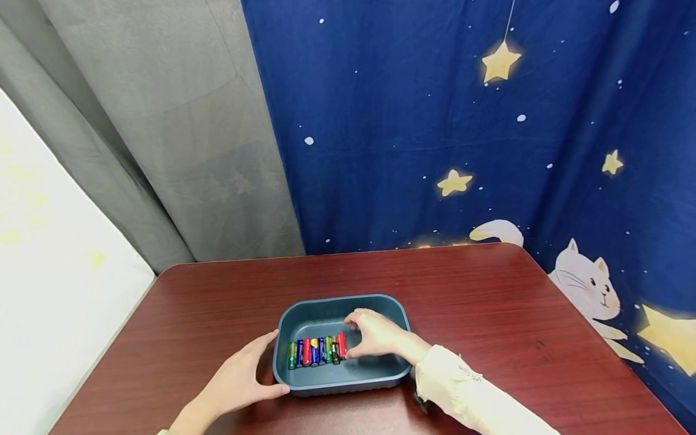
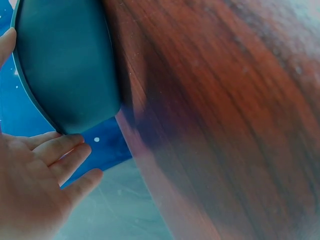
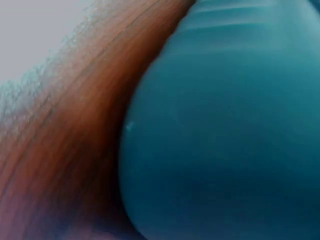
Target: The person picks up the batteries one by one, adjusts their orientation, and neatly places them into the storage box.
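Observation:
A dark teal plastic bin [image 1: 337, 386] holds a row of small coloured batteries [image 1: 314, 352], lying side by side in green, blue, red and black. Against the bin's left side rests my left hand [image 1: 239, 374], its thumb at the front corner and its fingers spread toward the back. In the left wrist view, that hand's fairly straight fingers [image 2: 60, 150] touch the rim. My right hand [image 1: 375, 335] reaches over the right wall into the bin. Its thumb is beside the red battery [image 1: 342, 344] at the row's right end, with the fingers apart from the thumb. The right wrist view shows only the bin's outer wall [image 3: 225, 125].
The bin stands on a reddish-brown wooden table [image 1: 489, 302], near its front. A small dark object [image 1: 420, 403] shows under the right sleeve [image 1: 462, 386]. Behind the table hang a grey curtain [image 1: 179, 121] and a blue star-patterned curtain [image 1: 380, 121].

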